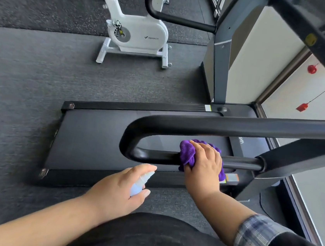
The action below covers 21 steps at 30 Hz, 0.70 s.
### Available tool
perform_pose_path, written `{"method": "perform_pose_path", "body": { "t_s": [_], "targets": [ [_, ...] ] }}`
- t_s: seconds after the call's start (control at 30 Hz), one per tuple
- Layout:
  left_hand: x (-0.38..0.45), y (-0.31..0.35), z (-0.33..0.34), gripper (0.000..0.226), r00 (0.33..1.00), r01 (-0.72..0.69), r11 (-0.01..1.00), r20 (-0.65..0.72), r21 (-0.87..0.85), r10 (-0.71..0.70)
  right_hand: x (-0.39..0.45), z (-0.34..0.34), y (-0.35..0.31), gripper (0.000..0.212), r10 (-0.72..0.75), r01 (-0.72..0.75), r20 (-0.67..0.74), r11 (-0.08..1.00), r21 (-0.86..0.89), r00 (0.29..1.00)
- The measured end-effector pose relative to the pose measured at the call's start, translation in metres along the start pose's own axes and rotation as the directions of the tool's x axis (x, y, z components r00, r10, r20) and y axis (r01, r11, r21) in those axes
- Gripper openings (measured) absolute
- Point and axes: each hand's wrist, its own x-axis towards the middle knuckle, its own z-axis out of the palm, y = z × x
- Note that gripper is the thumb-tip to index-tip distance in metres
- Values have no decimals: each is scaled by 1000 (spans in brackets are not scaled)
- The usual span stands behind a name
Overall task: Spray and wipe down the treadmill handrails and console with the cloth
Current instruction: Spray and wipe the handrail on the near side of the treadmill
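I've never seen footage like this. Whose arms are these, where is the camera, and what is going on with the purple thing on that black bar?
There is no robot here: these are a person's own arms, filmed by one wide-angle camera worn on their head, looking down. The big black machine is a treadmill, with its belt lying on the grey gym floor. The right hand presses a purple cloth around the treadmill's looped black handrail, wiping it. The left hand grips a small pale spray bottle, its nozzle pointing towards the rail. Further back stands a white exercise bike.
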Motion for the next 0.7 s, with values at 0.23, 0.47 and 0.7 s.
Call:
{"method": "perform_pose_path", "body": {
  "t_s": [0.23, 0.47, 0.7],
  "targets": [
    [-10, -53, -32, 57, 993, -95, 995, 76, 2, 95, -23, 44, -95, 60, -11, 14, -31, 996, 93, 999],
    [-12, -77, -43, 56, 967, -193, 981, 173, 7, 189, -33, 39, -94, 74, -115, 116, -30, 992, 47, 993],
    [0, -60, -36, 66, 928, -307, 952, 219, -9, 302, -25, -8, -54, 76, -217, 252, 169, 941, -227, 961]
  ]
}}
